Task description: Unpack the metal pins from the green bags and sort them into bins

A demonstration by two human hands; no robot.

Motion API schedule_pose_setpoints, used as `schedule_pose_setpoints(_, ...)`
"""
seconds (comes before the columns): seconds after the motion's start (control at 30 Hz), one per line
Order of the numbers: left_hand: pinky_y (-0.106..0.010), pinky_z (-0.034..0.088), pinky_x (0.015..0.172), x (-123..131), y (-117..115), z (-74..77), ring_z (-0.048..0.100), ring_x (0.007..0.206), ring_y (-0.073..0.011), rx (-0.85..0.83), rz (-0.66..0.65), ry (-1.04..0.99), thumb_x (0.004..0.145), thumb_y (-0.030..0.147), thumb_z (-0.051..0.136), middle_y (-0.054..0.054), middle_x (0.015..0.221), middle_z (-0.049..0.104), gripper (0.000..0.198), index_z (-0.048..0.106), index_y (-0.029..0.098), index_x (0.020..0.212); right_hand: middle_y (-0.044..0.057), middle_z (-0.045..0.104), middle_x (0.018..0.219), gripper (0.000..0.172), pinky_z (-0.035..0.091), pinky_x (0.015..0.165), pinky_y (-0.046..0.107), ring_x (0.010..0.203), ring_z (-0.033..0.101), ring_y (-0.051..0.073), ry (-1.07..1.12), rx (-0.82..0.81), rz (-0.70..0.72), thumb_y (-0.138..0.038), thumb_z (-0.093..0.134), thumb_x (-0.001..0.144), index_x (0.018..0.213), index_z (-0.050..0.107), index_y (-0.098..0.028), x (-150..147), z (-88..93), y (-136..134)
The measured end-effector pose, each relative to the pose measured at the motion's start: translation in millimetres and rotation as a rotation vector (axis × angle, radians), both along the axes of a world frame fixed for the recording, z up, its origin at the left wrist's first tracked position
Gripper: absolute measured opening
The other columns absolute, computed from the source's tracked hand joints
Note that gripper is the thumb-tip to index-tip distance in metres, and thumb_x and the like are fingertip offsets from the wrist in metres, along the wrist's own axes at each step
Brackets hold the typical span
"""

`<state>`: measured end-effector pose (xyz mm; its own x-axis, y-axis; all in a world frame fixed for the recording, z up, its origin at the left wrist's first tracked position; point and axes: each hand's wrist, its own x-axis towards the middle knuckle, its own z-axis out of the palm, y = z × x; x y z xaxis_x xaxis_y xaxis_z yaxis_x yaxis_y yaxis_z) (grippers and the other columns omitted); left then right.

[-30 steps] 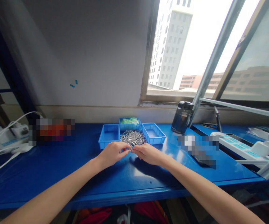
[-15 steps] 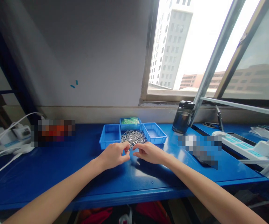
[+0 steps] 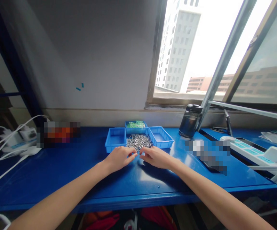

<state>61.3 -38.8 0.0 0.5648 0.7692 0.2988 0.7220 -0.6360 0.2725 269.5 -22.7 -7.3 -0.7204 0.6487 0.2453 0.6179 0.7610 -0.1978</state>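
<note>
"Trouble could arise from where, at that moment?"

"Mostly from the heap of thin silver metal pieces (image 3: pixel 139 140), I judged. It lay at twelve o'clock from the fingertips, among blue plastic trays. If a wrist pushed into it, some pieces could slide over the glossy blue table (image 3: pixel 64 166) toward six o'clock, and then over the edge."

"And the grip, was it secure?"

"The left bare hand (image 3: pixel 119 158), at seven o'clock of the heap, had thumb and finger in a narrow pinch. The right bare hand (image 3: pixel 157 157), at five o'clock, had its fingers curled, with tips near the other's. Whether either one held a piece, I could not tell. If so, smooth metal could slip out, because such a pinch gave little surface."

"Please count everything for me."

"Two hands. Three rectangular trays: the nine o'clock tray (image 3: pixel 109 149), the twelve o'clock tray (image 3: pixel 136 130) and the three o'clock tray (image 3: pixel 162 144). The middle one contained green packets (image 3: pixel 136 124), whose number was not distinguishable. One dark lidded bottle (image 3: pixel 189 123) stood between two and three o'clock. One tiny round thing (image 3: pixel 158 187) lay at five o'clock, near the table's edge. Two small teal strips (image 3: pixel 78 89) were at ten o'clock, on the wall. The pieces overlapped too much for counting."
</note>
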Motion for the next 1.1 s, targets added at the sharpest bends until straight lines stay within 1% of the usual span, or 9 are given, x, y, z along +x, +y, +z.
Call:
schedule_pose_setpoints(0.1, -0.020, 0.035, 0.057, -0.4, 0.6, -0.3, 0.056, 0.059, -0.0116, 0.007, -0.003, 0.004, 0.088, 0.036, 0.042, 0.001, 0.070, 0.064, 0.025, 0.063, 0.023, 0.090, 0.001, 0.062, 0.063, 0.021, 0.032, 0.054, 0.019, 0.059, 0.057, 0.013, -0.018, 0.027, 0.007, -0.030, 0.038, 0.091, 0.092, 0.056, -0.019, 0.4, -1.2, 1.2)
schedule_pose_setpoints(0.3, -0.021, 0.033, 0.055, -2.5, -0.1, -1.2, 0.056, 0.059, -0.0132, 0.023, 0.015, 0.081, 0.088, 0.036, 0.041, 0.002, 0.063, 0.062, 0.026, 0.063, 0.023, 0.082, 0.002, 0.060, 0.062, 0.024, 0.031, 0.053, 0.019, 0.057, 0.054, 0.012, -0.030, 0.053, -0.016, -0.029, 0.036, 0.092, 0.087, 0.057, -0.018, 1.7, -1.5, 3.0)
schedule_pose_setpoints(0.53, -0.021, 0.035, 0.056, -2.0, 0.1, 0.5, 0.057, 0.059, -0.0129, 0.058, 0.025, 0.026, 0.088, 0.033, 0.040, 0.002, 0.066, 0.063, 0.024, 0.061, 0.022, 0.089, 0.002, 0.058, 0.060, 0.027, 0.029, 0.052, 0.019, 0.055, 0.052, 0.011, -0.012, 0.058, -0.050, -0.031, 0.036, 0.092, 0.078, 0.055, -0.017, 1.0, 1.9, 1.3)
schedule_pose_setpoints(0.63, -0.021, 0.035, 0.057, -2.3, -0.3, 1.4, 0.057, 0.059, -0.0118, 0.076, 0.009, -0.003, 0.089, 0.034, 0.039, 0.002, 0.069, 0.064, 0.025, 0.061, 0.022, 0.090, 0.002, 0.058, 0.060, 0.028, 0.030, 0.052, 0.019, 0.055, 0.052, 0.011, -0.013, 0.052, -0.050, -0.031, 0.036, 0.092, 0.077, 0.055, -0.017, 0.2, 0.3, 2.1)
schedule_pose_setpoints(0.8, -0.020, 0.038, 0.059, -1.3, -1.5, 1.7, 0.056, 0.062, -0.0102, 0.075, -0.037, -0.057, 0.089, 0.032, 0.039, 0.001, 0.081, 0.066, 0.025, 0.062, 0.021, 0.091, 0.001, 0.055, 0.058, 0.028, 0.031, 0.054, 0.019, 0.054, 0.051, 0.011, -0.002, 0.051, -0.035, -0.031, 0.035, 0.092, 0.077, 0.054, -0.017, -0.6, -1.7, 2.8)
schedule_pose_setpoints(0.93, -0.020, 0.041, 0.061, -0.6, -1.2, 1.4, 0.056, 0.065, -0.0102, 0.065, -0.066, -0.082, 0.087, 0.030, 0.045, 0.001, 0.081, 0.063, 0.020, 0.062, 0.021, 0.094, -0.001, 0.053, 0.056, 0.027, 0.033, 0.053, 0.019, 0.052, 0.051, 0.010, 0.042, -0.005, -0.001, -0.030, 0.034, 0.093, 0.079, 0.053, -0.018, -2.0, 0.6, -0.5)
schedule_pose_setpoints(1.0, -0.020, 0.042, 0.063, -0.3, -1.2, 0.8, 0.055, 0.065, -0.0099, 0.064, -0.080, -0.099, 0.087, 0.030, 0.044, 0.000, 0.081, 0.061, 0.021, 0.062, 0.020, 0.094, -0.001, 0.053, 0.056, 0.027, 0.033, 0.054, 0.018, 0.052, 0.051, 0.009, 0.064, -0.037, 0.013, -0.029, 0.033, 0.093, 0.078, 0.053, -0.018, -3.4, 2.3, -2.8)
schedule_pose_setpoints(1.1, -0.019, 0.042, 0.062, 1.0, -2.8, -0.1, 0.054, 0.065, -0.0093, 0.055, -0.113, -0.115, 0.088, 0.029, 0.043, 0.000, 0.085, 0.060, 0.021, 0.061, 0.021, 0.094, -0.001, 0.053, 0.055, 0.027, 0.033, 0.052, 0.018, 0.050, 0.050, 0.009, 0.062, -0.055, 0.028, -0.028, 0.034, 0.093, 0.078, 0.053, -0.018, -5.4, 3.5, -5.2)
